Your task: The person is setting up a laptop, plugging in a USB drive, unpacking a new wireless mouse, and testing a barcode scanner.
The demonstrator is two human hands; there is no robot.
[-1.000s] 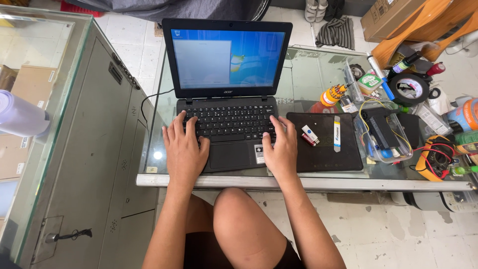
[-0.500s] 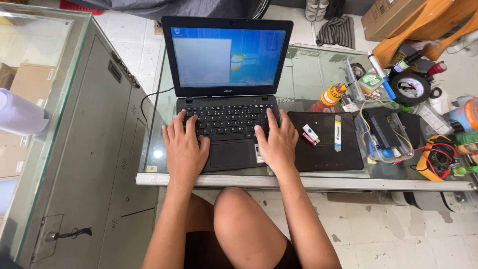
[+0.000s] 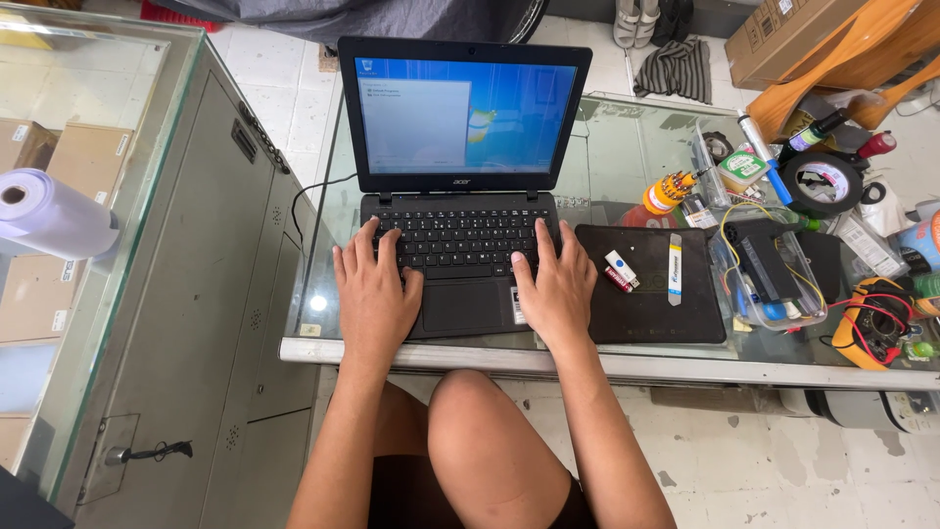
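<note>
From the head view, we rest our left hand point(image 3: 375, 290) and right hand point(image 3: 555, 290) flat and open on the black laptop point(image 3: 460, 186), fingers spread on its keys, gripping nothing. It sits at 12 o'clock on the glass desk point(image 3: 627, 157). We judge it rigid, moderately heavy, hinge-fragile; best held by the base edges.

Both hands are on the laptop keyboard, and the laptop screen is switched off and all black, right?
Not quite. Both the left hand and the right hand rest on the laptop keyboard, but the head view shows its screen lit blue with a pale window open.
</note>
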